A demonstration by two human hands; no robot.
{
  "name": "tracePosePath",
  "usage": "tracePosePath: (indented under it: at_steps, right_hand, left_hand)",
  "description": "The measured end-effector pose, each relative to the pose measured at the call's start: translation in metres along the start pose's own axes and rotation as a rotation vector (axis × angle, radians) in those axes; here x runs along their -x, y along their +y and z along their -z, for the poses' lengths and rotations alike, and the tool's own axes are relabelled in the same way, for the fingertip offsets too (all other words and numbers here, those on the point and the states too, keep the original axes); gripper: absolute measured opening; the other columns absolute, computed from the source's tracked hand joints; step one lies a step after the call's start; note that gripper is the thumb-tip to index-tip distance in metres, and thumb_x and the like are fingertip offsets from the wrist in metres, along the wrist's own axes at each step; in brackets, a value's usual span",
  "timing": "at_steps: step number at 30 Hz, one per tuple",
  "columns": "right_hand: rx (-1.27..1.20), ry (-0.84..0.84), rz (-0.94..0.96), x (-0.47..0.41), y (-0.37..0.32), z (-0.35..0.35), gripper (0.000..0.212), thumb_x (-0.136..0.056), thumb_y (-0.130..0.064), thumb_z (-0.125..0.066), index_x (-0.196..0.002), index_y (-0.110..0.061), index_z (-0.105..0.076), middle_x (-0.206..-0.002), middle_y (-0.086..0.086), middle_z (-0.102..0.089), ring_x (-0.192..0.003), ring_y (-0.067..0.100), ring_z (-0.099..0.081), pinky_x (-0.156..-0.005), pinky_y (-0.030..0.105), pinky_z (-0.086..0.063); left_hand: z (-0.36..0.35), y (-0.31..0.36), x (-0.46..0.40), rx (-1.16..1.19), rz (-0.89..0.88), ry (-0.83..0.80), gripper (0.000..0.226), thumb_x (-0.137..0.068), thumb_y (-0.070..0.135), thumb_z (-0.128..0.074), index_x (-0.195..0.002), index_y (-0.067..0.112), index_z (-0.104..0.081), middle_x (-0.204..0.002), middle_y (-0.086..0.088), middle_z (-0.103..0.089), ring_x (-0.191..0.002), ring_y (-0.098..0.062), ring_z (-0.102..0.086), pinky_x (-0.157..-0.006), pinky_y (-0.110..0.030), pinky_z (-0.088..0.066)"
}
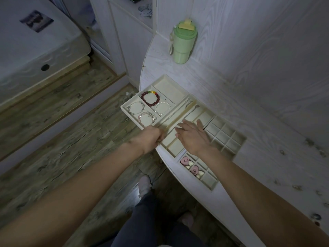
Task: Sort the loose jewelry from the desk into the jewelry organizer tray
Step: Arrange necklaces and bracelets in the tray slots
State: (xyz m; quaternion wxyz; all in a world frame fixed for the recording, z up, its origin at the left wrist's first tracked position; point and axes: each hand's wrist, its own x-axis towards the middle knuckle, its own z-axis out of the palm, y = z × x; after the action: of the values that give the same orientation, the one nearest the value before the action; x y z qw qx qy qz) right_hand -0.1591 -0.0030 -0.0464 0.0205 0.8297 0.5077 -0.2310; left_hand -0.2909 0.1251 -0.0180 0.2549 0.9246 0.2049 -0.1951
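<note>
**Silver chain half laid, tray hanging over the desk edge**

Cream felt lines the tray point(161, 81), which sits in sections along the curved front edge of the white desk point(267, 122). At the far left, the section with the bracelets juts out past the edge over the wooden floor point(71, 132). It holds a dark red bead bracelet point(150, 99), a pearl bracelet point(162, 108) and two charm bracelets nearer the corner.

The left hand point(151, 138) is curled at the tray's near edge and seems to pinch the near end of a thin silver necklace point(179, 120); the grip itself is hidden under the knuckles. To its right, the right hand point(191, 135) lies open and flat, fingers straight, over the long slots, pressing or smoothing the chain.

The necklace lies in a long slot. Its long axis runs along that slot, from the near end at the left hand up and to the right, with the far end near a second chain point(188, 103) by the back of the tray.

The risks, as I judge them: a tug from the left hand could drag the chain out of the slot or tangle it with its neighbour; a push on the overhanging section could tip the bracelets to the floor. Further right, the small square cells point(226, 134) stand empty and pink pieces point(186, 161) fill the near cells. Loose items point(316, 216), too blurred to name, wait on the desk at the far right.
</note>
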Motion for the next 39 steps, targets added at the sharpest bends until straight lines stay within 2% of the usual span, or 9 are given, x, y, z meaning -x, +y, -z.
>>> tracePosePath:
  at_steps: [7, 12, 15, 18, 22, 25, 28, 34, 39]
  right_hand:
    - [-0.025, -0.012, -0.001, -0.001, 0.001, 0.002, 0.042, -0.104, -0.035, -0.028, -0.142, -0.025, -0.040, -0.154, -0.008, -0.026, -0.145, 0.009, -0.007, -0.114, 0.037, 0.012]
    - [-0.032, -0.033, 0.012, 0.002, -0.001, 0.009, 0.041, -0.104, -0.033, -0.026, -0.142, -0.025, -0.040, -0.154, -0.007, -0.026, -0.146, 0.010, -0.006, -0.115, 0.040, 0.012]
    - [-0.071, -0.026, 0.009, 0.003, -0.001, 0.015, 0.041, -0.104, -0.031, -0.026, -0.143, -0.024, -0.039, -0.156, -0.005, -0.023, -0.146, 0.011, -0.006, -0.116, 0.040, 0.008]
    - [-0.098, 0.051, 0.001, 0.005, 0.004, 0.020, 0.042, -0.104, -0.026, -0.027, -0.145, -0.020, -0.035, -0.157, -0.002, -0.020, -0.146, 0.012, -0.007, -0.117, 0.036, 0.006]
    - [-0.115, 0.132, -0.025, 0.006, 0.014, 0.025, 0.043, -0.103, -0.018, -0.029, -0.146, -0.014, -0.034, -0.156, 0.001, -0.024, -0.145, 0.012, -0.012, -0.115, 0.029, 0.005]
    - [-0.088, 0.171, -0.061, 0.002, 0.021, 0.027, 0.042, -0.102, -0.015, -0.031, -0.143, -0.013, -0.038, -0.153, 0.001, -0.030, -0.144, 0.014, -0.017, -0.112, 0.025, 0.003]
    - [-0.071, 0.165, -0.123, -0.004, 0.024, 0.029, 0.044, -0.101, -0.017, -0.032, -0.145, -0.013, -0.035, -0.154, 0.002, -0.028, -0.145, 0.014, -0.015, -0.115, 0.029, 0.004]
    - [-0.032, 0.100, -0.225, -0.018, 0.030, 0.034, 0.054, -0.100, -0.019, -0.031, -0.150, -0.011, -0.016, -0.158, 0.005, -0.018, -0.147, 0.016, -0.009, -0.118, 0.037, 0.006]
    - [-0.048, 0.044, -0.262, -0.025, 0.035, 0.041, 0.054, -0.102, -0.025, -0.023, -0.152, -0.010, -0.006, -0.159, 0.006, -0.014, -0.147, 0.012, -0.006, -0.116, 0.036, 0.012]
  left_hand:
    - [0.008, 0.010, -0.007, -0.023, -0.079, 0.068, 0.014, -0.088, -0.002, -0.051, -0.097, 0.008, -0.053, -0.097, -0.016, -0.062, -0.088, -0.030, -0.061, -0.080, -0.043, -0.052]
    - [0.008, 0.021, -0.020, -0.076, -0.091, 0.059, 0.023, -0.091, -0.003, -0.048, -0.112, 0.006, -0.048, -0.098, -0.016, -0.060, -0.088, -0.030, -0.061, -0.073, -0.035, -0.051]
    - [0.009, 0.027, -0.020, -0.082, -0.113, 0.085, 0.035, -0.093, 0.000, -0.046, -0.128, 0.004, -0.043, -0.109, -0.015, -0.055, -0.091, -0.027, -0.060, -0.071, -0.030, -0.048]
    - [0.011, 0.025, -0.012, -0.116, -0.131, 0.159, 0.045, -0.094, 0.008, -0.050, -0.138, 0.014, -0.042, -0.133, -0.010, -0.046, -0.108, -0.028, -0.056, -0.085, -0.036, -0.051]
    - [0.015, 0.014, -0.003, -0.338, -0.105, 0.178, 0.034, -0.092, 0.017, -0.053, -0.126, 0.019, -0.056, -0.149, -0.005, -0.031, -0.132, -0.022, -0.033, -0.107, -0.036, -0.029]
    - [0.014, 0.009, -0.004, -0.440, -0.136, 0.114, 0.041, -0.095, 0.018, -0.047, -0.136, 0.019, -0.047, -0.156, -0.003, -0.014, -0.139, -0.023, -0.020, -0.111, -0.038, -0.021]
    - [0.010, 0.013, -0.013, -0.404, -0.191, 0.159, 0.048, -0.098, 0.023, -0.047, -0.144, 0.028, -0.035, -0.158, 0.004, -0.005, -0.143, -0.021, -0.010, -0.113, -0.040, -0.016]
    - [0.019, 0.040, -0.044, -0.614, -0.229, 0.018, 0.056, -0.093, 0.008, -0.044, -0.146, 0.017, -0.030, -0.158, 0.002, -0.014, -0.146, -0.018, 0.004, -0.116, -0.043, 0.002]
    - [0.020, 0.041, -0.050, -0.808, -0.258, -0.058, 0.059, -0.093, 0.012, -0.048, -0.146, 0.010, -0.024, -0.156, -0.004, -0.019, -0.147, -0.020, 0.002, -0.115, -0.046, -0.004]
